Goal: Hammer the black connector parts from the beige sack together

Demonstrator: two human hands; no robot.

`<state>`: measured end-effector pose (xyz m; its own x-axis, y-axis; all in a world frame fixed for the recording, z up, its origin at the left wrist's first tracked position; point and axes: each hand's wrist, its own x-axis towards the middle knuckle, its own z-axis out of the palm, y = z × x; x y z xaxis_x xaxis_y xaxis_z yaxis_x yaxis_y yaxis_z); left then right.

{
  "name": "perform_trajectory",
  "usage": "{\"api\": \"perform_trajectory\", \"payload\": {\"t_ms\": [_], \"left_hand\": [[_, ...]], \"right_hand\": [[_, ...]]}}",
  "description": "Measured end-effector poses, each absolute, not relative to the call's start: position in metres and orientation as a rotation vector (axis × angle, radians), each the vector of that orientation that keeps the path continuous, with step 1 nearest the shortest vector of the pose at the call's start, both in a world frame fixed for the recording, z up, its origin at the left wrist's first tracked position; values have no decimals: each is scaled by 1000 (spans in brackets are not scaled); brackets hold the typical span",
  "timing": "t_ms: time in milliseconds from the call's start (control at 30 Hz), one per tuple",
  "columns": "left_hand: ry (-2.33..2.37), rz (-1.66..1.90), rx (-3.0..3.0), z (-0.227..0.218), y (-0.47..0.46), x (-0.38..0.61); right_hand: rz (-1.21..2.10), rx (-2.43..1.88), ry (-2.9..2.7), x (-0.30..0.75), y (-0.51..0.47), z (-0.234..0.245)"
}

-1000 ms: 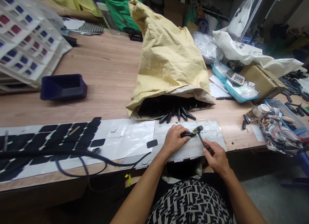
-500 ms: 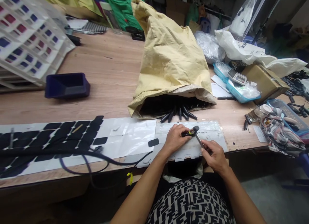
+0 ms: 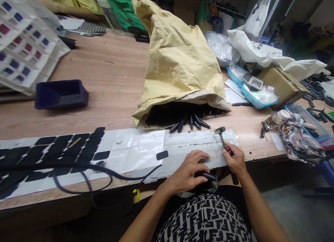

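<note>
My right hand [image 3: 235, 159] grips the handle of a small hammer [image 3: 221, 135], whose head stands raised over a clear plastic sheet [image 3: 198, 141] at the table's front edge. My left hand [image 3: 189, 172] is closed on a black pen-like piece [image 3: 208, 176] just off the table edge, above my lap. A big tan paper sack [image 3: 180, 61] lies open toward me, and several black pen-like pieces [image 3: 189, 123] spill from its mouth.
A white sheet with black pads [image 3: 62, 150] and a black cable [image 3: 86, 172] lie at the left front. A dark blue tray [image 3: 60, 94] sits further left. Blue baskets [image 3: 250, 92], a calculator [image 3: 252, 82], a cardboard box [image 3: 281, 85] and plastic bags crowd the right.
My left hand has drawn back from the plastic sheet to the table edge with the black piece. The hammer has lifted off the piece and stays over the sheet.
</note>
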<state>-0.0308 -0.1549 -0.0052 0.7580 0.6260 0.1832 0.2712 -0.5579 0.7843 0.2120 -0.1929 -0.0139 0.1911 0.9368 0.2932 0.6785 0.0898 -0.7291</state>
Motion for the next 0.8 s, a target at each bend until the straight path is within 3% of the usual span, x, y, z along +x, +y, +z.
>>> {"api": "perform_trajectory", "payload": {"t_ms": [267, 533, 800], "left_hand": [[865, 712, 2170, -10, -155, -28], [1954, 1050, 1843, -11, -69, -27], [2042, 965, 1852, -24, -53, -30]], "right_hand": [[389, -1669, -1544, 212, -193, -14], [367, -1671, -1558, 211, -193, -13], [360, -1661, -1568, 209, -193, -9]]}}
